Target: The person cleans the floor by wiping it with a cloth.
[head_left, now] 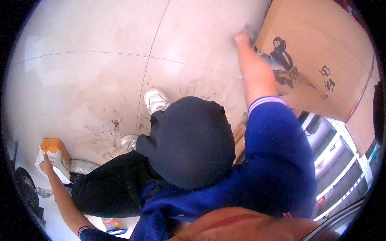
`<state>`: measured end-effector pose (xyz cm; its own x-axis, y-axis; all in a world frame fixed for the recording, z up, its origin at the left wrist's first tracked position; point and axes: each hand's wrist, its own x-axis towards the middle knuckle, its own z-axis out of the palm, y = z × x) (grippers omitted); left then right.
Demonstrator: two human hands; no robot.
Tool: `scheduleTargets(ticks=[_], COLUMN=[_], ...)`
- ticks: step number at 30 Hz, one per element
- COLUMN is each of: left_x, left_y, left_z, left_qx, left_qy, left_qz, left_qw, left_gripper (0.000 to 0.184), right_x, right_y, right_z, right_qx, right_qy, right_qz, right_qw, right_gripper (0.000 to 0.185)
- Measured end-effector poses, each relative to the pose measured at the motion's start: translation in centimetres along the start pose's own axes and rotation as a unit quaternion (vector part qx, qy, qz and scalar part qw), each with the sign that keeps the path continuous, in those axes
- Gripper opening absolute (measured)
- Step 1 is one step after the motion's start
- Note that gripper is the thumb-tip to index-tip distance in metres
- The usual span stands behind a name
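Note:
At the lower left, my left hand (46, 165) is closed on the edge of an orange and white box-like container (60, 154), held just above or on the floor. Its label cannot be read. My right arm reaches out to the upper right, where my right hand (242, 38) is smeared by motion beside the edge of a large cardboard box (321, 48). A dark grey blur lies at its fingers, and I cannot make out whether it is held. Under my forearm, partly hidden, a greyish transparent thing (271, 62) lies against the cardboard.
The pale tiled floor (100, 76) has dark smudges. White shoes (156, 101) and a rounded black cloth-covered form (191, 142) fill the middle. A white metal rack (337, 160) stands at the right. A black wheel-like object (26, 180) is at the left edge.

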<state>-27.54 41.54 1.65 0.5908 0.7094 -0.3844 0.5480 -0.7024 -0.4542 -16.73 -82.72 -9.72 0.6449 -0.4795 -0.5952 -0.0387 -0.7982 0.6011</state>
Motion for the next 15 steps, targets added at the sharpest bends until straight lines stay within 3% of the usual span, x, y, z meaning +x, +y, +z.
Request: scheduleTargets(ticks=[1,3,5,6,7,8,9,11,12,15], left_x=[0.5,2.6,4.2,4.9,5.8,3.6,3.3,1.1,3.9,1.0], left_y=[-0.2,-2.6,-3.8,-4.9,-6.4,-4.5,-4.0,-1.9,-4.0,-2.4], left_z=[0.8,2.1,2.8,3.7,4.9,2.7,2.9,2.5,3.4,2.1], left_qx=[0.019,0.077,0.074,0.117,0.162,0.223,0.114,-0.076,0.093,0.177], left_qy=[-0.009,-0.030,-0.057,-0.026,0.013,0.000,-0.018,0.074,0.013,0.061], left_qz=[0.024,0.077,0.077,0.149,0.217,0.239,0.178,0.079,0.142,0.183], left_qw=[0.999,0.994,0.993,0.982,0.962,0.945,0.977,0.991,0.985,0.965], left_gripper=[0.080,0.070,0.054,0.048,0.042,0.043,0.045,0.055,0.055,0.045], right_x=[-1.0,-2.0,-1.8,-2.7,-4.2,-5.3,-7.0,-10.6,-13.0,-21.4], right_y=[0.8,1.2,0.5,-0.7,-2.7,-4.8,-7.4,-12.4,-15.2,-23.0], right_z=[3.8,7.6,9.8,8.7,7.0,5.5,3.7,0.5,-1.1,-5.3], right_qx=[0.092,0.183,0.254,0.439,0.660,0.741,0.659,0.440,0.465,0.571], right_qy=[-0.001,-0.139,-0.069,-0.011,0.073,0.148,0.201,0.320,0.326,0.300], right_qz=[0.030,0.133,0.203,0.284,0.336,0.335,0.284,0.190,0.139,-0.067], right_qw=[0.995,0.964,0.943,0.852,0.668,0.563,0.667,0.818,0.811,0.761], right_gripper=[0.045,0.045,0.045,0.045,0.045,0.046,0.045,0.044,0.044,0.043])
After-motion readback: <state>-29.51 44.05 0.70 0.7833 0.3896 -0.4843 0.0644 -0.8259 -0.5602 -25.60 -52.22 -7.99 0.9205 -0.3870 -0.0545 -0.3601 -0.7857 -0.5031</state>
